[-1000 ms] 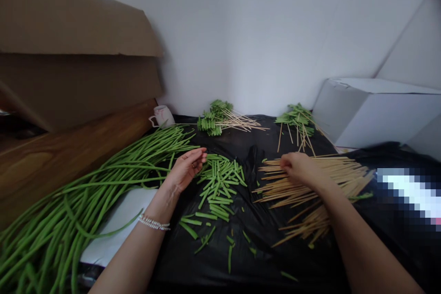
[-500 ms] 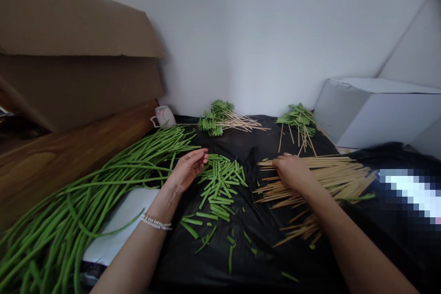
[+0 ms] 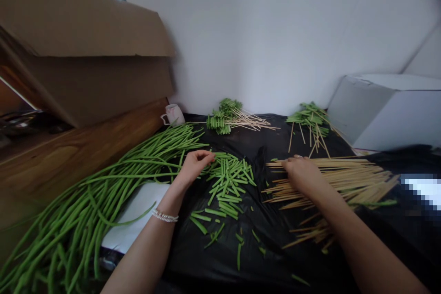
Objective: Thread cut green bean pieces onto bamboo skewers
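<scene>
My left hand point(image 3: 195, 165) rests at the left edge of a heap of short cut green bean pieces point(image 3: 227, 183), its fingers curled and pinched on the pieces there. My right hand point(image 3: 301, 172) lies palm down on a pile of bamboo skewers point(image 3: 344, 179), fingers bent over the sticks; what they grip is hidden. Both piles lie on a black plastic sheet point(image 3: 262, 257). A bracelet sits on my left wrist.
A big heap of uncut long beans point(image 3: 96, 193) stretches along the left. Two piles of skewered beans point(image 3: 227, 117) point(image 3: 312, 117) lie by the wall. A small mug point(image 3: 174, 113), a cardboard box point(image 3: 79, 50), a white box point(image 3: 389, 110) and a wooden ledge point(image 3: 79, 156) surround the sheet.
My left hand turned from palm-up to fingers down on the cut beans. My right hand stayed on the skewers. The camera swung slightly left.
</scene>
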A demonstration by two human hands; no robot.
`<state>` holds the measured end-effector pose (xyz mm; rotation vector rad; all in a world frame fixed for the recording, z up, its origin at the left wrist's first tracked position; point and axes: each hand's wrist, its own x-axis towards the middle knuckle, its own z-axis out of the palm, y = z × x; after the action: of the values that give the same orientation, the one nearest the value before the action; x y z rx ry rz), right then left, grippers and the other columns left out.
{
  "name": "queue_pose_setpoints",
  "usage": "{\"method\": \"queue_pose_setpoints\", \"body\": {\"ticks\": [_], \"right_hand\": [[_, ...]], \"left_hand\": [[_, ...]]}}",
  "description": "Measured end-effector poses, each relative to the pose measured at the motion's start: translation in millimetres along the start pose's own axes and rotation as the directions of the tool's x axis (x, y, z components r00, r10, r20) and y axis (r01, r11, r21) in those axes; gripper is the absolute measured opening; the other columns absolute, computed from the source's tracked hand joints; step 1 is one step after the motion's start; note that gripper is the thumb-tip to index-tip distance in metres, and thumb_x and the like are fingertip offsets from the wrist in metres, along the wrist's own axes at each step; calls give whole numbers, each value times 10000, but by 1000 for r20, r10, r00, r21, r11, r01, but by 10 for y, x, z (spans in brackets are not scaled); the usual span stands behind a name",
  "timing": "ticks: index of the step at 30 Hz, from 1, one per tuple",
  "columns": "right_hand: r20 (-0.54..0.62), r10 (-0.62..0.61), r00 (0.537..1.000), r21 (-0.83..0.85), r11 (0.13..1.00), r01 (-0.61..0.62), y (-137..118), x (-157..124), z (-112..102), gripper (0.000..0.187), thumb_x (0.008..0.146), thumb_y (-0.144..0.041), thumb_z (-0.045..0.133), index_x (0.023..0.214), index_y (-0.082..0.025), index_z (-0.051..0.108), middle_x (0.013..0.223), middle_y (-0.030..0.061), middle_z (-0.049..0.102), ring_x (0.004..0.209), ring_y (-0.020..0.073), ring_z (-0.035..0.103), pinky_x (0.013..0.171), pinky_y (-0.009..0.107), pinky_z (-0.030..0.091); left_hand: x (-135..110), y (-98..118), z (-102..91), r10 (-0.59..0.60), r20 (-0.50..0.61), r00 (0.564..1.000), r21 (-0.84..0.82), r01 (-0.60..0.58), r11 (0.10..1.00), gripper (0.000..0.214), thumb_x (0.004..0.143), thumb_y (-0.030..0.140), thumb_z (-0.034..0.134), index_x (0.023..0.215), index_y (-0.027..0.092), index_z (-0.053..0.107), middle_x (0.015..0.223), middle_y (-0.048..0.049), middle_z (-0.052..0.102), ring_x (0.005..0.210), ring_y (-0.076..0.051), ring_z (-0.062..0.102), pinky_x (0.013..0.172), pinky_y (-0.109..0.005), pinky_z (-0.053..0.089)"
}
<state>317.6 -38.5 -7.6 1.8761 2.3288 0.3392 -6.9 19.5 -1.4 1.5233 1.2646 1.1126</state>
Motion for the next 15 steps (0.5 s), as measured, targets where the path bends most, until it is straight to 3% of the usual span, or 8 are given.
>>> {"method": "queue_pose_setpoints", "body": {"ticks": [4,9,11,15], "right_hand": [[-10,-9,1000,-21,1000,9,4,-13,-13,252,849,-80,425,893,-130,668,944,169,681,948,280,596,746,363,390],[-12,-11,1000,-25,1000,11,15,-20,0,247,846,-78,433,893,-131,669,936,167,687,920,257,601,739,347,385],[-8,-12,1000,-25,1000,12,21,-20,-1,245,857,-85,429,898,-143,664,932,151,692,925,244,603,746,332,378],[16,13,1000,-21,1000,-13,18,-15,-14,231,857,-95,441,870,-148,665,909,145,694,920,237,607,755,320,377]], "left_hand": [[16,-75,2,51,48,998,204,-59,977,276,690,416,720,715,142,739,605,-28,654,536,-123,512,524,-227,378],[-74,-32,96,50,241,969,214,-103,971,246,701,399,711,704,154,736,642,-31,660,571,-132,530,541,-227,391],[-125,17,123,30,400,916,189,-114,975,226,707,389,715,725,165,737,638,-27,651,565,-129,524,542,-229,394],[-200,115,122,46,654,755,196,-228,954,232,666,370,767,794,178,752,708,-30,636,643,-136,536,588,-229,408]]}}
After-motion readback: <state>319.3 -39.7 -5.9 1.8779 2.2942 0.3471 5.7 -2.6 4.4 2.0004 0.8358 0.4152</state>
